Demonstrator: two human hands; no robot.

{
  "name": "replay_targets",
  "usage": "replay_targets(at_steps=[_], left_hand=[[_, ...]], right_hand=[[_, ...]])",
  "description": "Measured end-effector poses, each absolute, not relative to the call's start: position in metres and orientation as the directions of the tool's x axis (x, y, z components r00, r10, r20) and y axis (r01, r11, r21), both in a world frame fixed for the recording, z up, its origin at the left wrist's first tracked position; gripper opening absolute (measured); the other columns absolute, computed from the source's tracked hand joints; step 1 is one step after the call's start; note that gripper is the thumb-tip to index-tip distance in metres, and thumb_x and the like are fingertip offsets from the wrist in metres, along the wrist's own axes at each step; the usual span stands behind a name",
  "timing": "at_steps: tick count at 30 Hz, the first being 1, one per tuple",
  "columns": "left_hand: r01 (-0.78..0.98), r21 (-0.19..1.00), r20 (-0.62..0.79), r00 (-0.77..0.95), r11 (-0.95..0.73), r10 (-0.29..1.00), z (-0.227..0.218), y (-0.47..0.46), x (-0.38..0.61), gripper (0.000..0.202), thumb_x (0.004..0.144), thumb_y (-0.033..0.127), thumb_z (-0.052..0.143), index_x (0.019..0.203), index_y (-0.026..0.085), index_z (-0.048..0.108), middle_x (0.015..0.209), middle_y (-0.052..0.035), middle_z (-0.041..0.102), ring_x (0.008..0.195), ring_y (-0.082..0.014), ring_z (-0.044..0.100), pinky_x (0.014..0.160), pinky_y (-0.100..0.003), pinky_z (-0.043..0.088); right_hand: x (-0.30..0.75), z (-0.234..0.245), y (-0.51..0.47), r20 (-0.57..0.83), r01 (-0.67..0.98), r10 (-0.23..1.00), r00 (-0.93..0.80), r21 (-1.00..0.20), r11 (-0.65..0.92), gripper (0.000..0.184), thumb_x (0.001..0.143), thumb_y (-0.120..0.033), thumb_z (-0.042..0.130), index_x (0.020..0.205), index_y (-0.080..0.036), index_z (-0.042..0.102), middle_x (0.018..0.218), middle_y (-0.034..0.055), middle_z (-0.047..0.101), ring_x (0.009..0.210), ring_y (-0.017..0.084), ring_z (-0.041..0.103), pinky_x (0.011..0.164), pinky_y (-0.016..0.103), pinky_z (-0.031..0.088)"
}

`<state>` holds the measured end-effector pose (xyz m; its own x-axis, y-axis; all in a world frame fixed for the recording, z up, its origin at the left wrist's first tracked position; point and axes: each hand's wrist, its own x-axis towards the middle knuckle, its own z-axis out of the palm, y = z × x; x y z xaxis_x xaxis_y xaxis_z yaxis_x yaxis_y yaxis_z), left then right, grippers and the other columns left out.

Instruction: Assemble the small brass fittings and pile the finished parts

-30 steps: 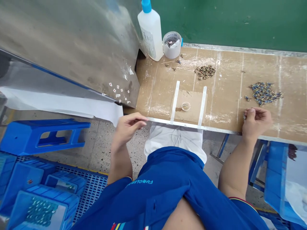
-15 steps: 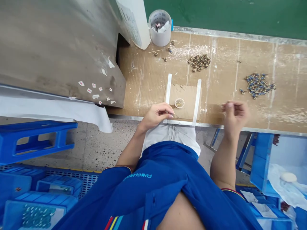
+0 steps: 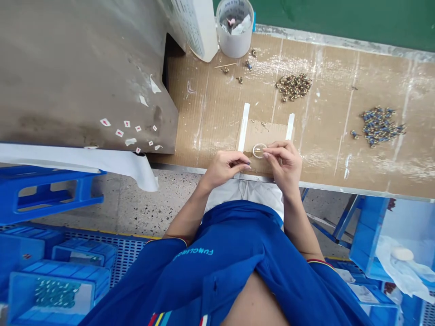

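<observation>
My left hand (image 3: pixel 226 166) and my right hand (image 3: pixel 283 161) meet at the near edge of the cardboard-covered bench (image 3: pixel 210 113), fingertips almost touching. Both are pinched on something too small to name. Just beyond the fingertips sits a small round shallow cap (image 3: pixel 258 149) on a taped cardboard patch (image 3: pixel 265 133). A pile of brass-coloured small parts (image 3: pixel 293 86) lies farther back. A pile of bluish small parts (image 3: pixel 382 125) lies to the right.
A white bottle (image 3: pixel 199 27) and a clear cup (image 3: pixel 235 29) of scraps stand at the back. A grey metal housing (image 3: pixel 81 72) with small stickers fills the left. Blue crates (image 3: pixel 50 283) and a blue stool (image 3: pixel 47 192) sit on the floor; another blue bin (image 3: pixel 390 244) is at right.
My right hand has come from near the bluish pile on the right to the middle. My left hand has moved in from the bench edge to meet it by the cap.
</observation>
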<state>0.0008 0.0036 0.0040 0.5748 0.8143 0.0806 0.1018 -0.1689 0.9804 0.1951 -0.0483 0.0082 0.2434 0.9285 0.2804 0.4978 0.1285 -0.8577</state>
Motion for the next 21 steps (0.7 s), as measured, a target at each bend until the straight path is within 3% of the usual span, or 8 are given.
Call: replay_targets(at_steps=[6,13,21], left_hand=[[0.145,0.975,0.054,0.583,-0.169,0.811,0.007,0.005,0.003,0.007,0.087,0.018,0.071,0.084,0.014,0.076,0.078,-0.0039,0.076,0.065,-0.0109,0.067,0.056,-0.019,0.05],[0.162,0.964,0.08,0.581,-0.212,0.81,0.007,0.003,0.004,0.006,0.088,0.018,0.072,0.085,0.014,0.076,0.078,-0.0035,0.077,0.064,-0.0112,0.068,0.057,-0.02,0.052],[0.165,0.959,0.09,0.598,-0.232,0.797,0.003,0.003,0.003,0.005,0.089,0.016,0.07,0.087,0.015,0.075,0.083,-0.004,0.078,0.07,-0.0119,0.071,0.063,-0.02,0.055]], right_hand=[[0.196,0.015,-0.039,0.351,0.582,0.916,0.195,-0.793,0.18,0.011,0.093,-0.033,0.069,0.087,-0.028,0.077,0.098,0.0051,0.068,0.093,0.02,0.067,0.079,0.039,0.057],[0.191,0.027,-0.058,0.238,0.342,0.897,0.371,-0.934,0.106,0.015,0.095,-0.036,0.067,0.088,-0.024,0.074,0.083,0.0019,0.075,0.074,0.016,0.071,0.065,0.031,0.058],[0.183,0.028,-0.065,0.224,0.364,0.937,0.266,-0.924,0.117,0.01,0.094,-0.032,0.068,0.089,-0.027,0.075,0.084,0.0002,0.079,0.075,0.016,0.075,0.068,0.03,0.061]])
